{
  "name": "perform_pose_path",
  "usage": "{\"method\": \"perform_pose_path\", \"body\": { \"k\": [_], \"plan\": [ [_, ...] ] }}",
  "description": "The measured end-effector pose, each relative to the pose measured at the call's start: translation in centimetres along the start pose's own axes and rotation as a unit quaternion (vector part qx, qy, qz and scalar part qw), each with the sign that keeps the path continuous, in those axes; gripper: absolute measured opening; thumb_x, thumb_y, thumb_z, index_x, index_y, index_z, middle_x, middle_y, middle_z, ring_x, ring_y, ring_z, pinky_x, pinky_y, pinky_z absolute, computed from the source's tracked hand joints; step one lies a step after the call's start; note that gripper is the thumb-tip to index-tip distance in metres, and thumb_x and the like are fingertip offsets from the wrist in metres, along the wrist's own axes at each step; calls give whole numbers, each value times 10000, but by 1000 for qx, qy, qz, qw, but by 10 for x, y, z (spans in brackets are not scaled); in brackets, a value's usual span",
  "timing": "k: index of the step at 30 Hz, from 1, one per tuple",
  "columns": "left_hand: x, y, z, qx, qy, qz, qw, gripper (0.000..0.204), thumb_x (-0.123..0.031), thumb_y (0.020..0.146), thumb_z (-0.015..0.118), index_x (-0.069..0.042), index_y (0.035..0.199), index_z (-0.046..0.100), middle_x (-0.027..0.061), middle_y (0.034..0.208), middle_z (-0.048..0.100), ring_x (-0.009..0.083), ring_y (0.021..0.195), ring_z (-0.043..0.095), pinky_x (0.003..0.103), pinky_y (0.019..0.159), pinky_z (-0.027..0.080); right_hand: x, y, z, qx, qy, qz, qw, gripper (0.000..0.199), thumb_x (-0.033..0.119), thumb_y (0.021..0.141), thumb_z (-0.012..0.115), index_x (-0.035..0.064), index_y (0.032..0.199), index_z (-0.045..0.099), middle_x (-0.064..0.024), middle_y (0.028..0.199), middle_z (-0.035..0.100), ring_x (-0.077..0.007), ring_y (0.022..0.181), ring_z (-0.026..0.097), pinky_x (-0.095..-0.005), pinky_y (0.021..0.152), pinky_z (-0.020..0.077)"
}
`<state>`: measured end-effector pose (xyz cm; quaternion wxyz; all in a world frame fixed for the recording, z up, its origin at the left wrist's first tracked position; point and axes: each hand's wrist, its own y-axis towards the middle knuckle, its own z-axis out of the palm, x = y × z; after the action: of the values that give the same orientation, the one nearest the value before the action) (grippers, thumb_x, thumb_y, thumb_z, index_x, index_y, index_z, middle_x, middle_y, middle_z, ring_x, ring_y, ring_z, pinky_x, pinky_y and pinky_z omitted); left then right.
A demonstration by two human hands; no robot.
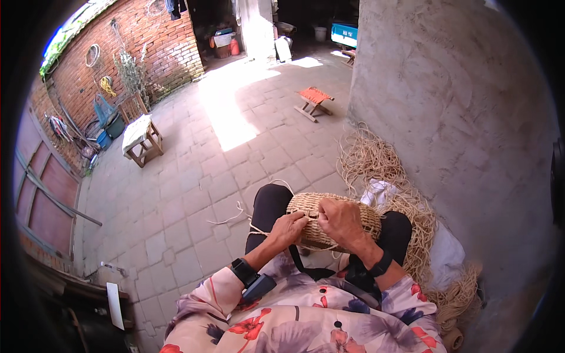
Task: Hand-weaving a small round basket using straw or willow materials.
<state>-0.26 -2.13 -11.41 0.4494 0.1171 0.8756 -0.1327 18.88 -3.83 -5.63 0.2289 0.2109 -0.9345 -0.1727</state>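
Observation:
A tan woven straw basket (369, 221) lies on its side across my lap, between my dark-trousered knees. My left hand (287, 229) is at its near left part, fingers bent and pressed against the weave. My right hand (341, 222) is closed in a fist on top of the basket, right of the left hand, its fingertips down at the weave. What those fingertips pinch is hidden. Loose straw cord ends (231, 216) stick out to the left past my left knee.
A large heap of straw cord (376, 159) lies along the grey wall (465, 117) to my right, with white cloth (445, 253) in it. An orange-topped folding stool (315, 95) stands ahead, and a wooden stool (141, 136) stands left on the paved ground.

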Motion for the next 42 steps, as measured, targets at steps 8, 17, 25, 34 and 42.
{"method": "perform_pose_path", "body": {
  "k": [8, 17, 25, 34, 42],
  "plan": [
    [-18, -12, 16, -22, -445, -160, 881, 158, -249, 980, 580, -116, 918, 639, -73, 566, 456, 44, 451, 389, 226, 404, 300, -6, 0, 4, -26, 5, -28, 999, 105, 126, 809, 635, 45, 847, 579, -164, 773, 640, -362, 714, 659, -472, 653, 523],
    [-18, -11, 27, -120, -490, -185, 843, 101, -202, 922, 655, -113, 923, 703, -80, 551, 412, 39, 416, 310, 223, 379, 230, -7, -9, 4, -24, 9, -74, 997, 114, 104, 796, 664, 49, 852, 580, -135, 783, 623, -335, 715, 648, -439, 665, 523],
    [19, -3, -29, -304, -361, -122, 873, 163, -170, 915, 607, -40, 883, 701, -22, 659, 559, 38, 641, 487, 239, 505, 401, -26, -30, -28, -146, 91, 21, 985, 129, 34, 790, 655, 25, 903, 594, -142, 867, 576, -340, 828, 603, -448, 741, 497],
    [32, -5, -74, -283, -642, -79, 708, 104, -193, 972, 536, -102, 1016, 562, 30, 834, 603, 60, 585, 500, 225, 453, 426, -1, -47, -17, 1, -26, -98, 995, 677, 269, 690, 800, 122, 1290, 524, -128, 1258, 498, -320, 1218, 468, -518, 1015, 353],
    [67, 26, -14, -99, 72, 98, 988, 214, -225, 939, 582, -105, 1048, 722, -9, 714, 588, 130, 515, 550, 280, 425, 445, 1, -51, -5, 34, -125, -87, 988, 904, 296, 647, 838, 172, 1432, 407, -140, 1394, 402, -326, 1351, 364, -628, 1067, 286]
  ]
}}
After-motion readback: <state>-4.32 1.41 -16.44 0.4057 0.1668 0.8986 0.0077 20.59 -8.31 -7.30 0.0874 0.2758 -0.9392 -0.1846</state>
